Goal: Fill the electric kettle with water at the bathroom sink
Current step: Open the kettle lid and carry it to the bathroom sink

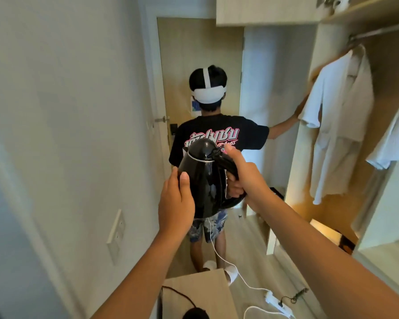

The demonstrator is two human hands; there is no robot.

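**Kettle carried down the hallway**

The black electric kettle (203, 178) is held up at chest height. Its handle is wrapped by the right hand (242, 178), fingers curled tight; its side is steadied by the left hand (176, 201), fingers straight. A second person (217, 139) is seen ahead, beside hanging white robes (339, 120).

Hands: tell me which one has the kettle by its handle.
The right hand grips the black kettle's handle; the left hand only rests against its body.

Two bare forearms, no sleeves, watch or rings.
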